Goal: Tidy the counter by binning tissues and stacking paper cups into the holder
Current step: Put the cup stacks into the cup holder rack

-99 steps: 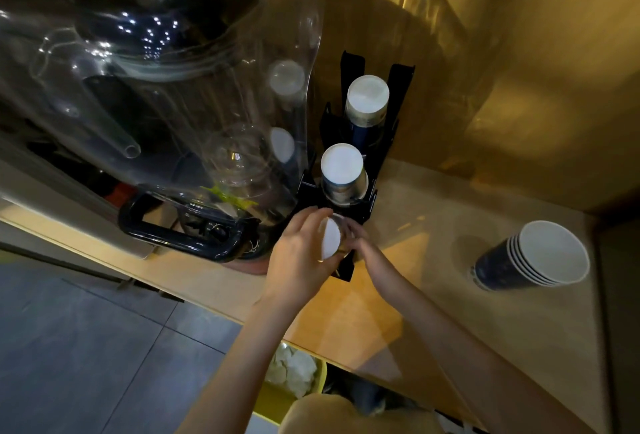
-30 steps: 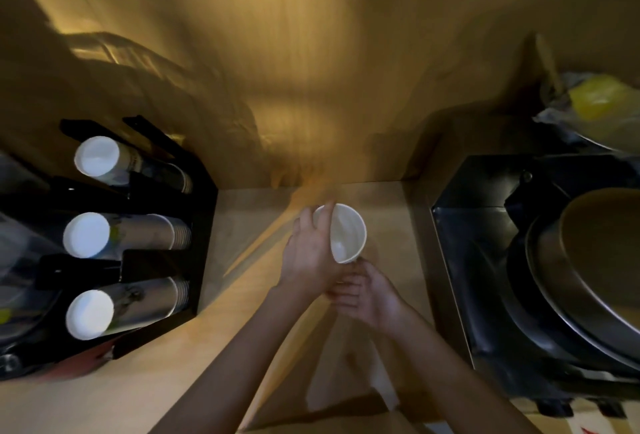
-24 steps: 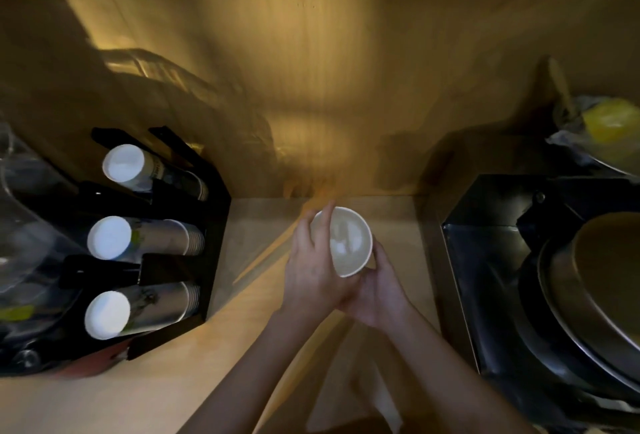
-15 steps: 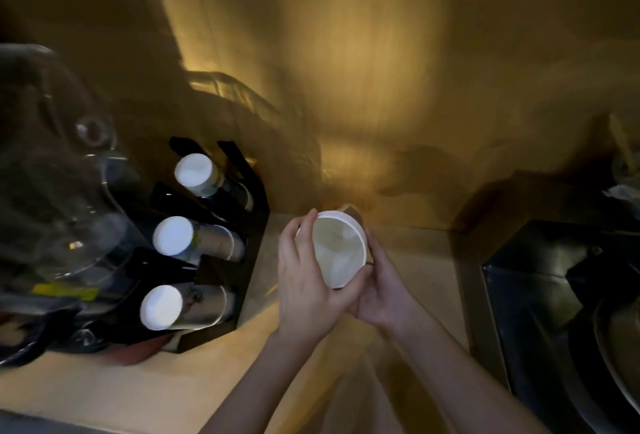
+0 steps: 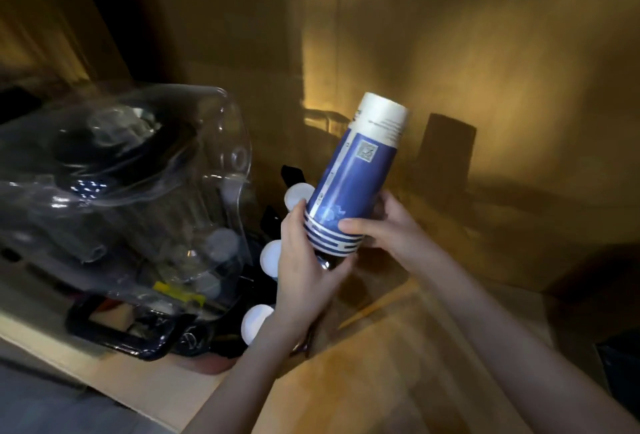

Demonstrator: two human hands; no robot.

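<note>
A stack of blue and white paper cups point(image 5: 353, 177) is held upside down and tilted, bases pointing up and to the right, above the counter. My left hand point(image 5: 304, 270) wraps the rims at the low end from the left. My right hand point(image 5: 384, 225) grips the same end from the right, fingers over the striped rims. Just left of my hands stands the black cup holder point(image 5: 266, 225), with three white cup bases point(image 5: 270, 257) showing one above the other. Most of the holder is hidden by my left hand.
A large clear water jug point(image 5: 131, 198) on a black dispenser base point(image 5: 117, 329) fills the left side next to the holder. The wooden counter point(image 5: 363, 381) runs under my arms, its front edge at lower left. A wooden wall is behind.
The cup stack has been turned over, from open mouth facing me to bases up. My hands carried it left toward the holder, and the view swung left onto the water jug.
</note>
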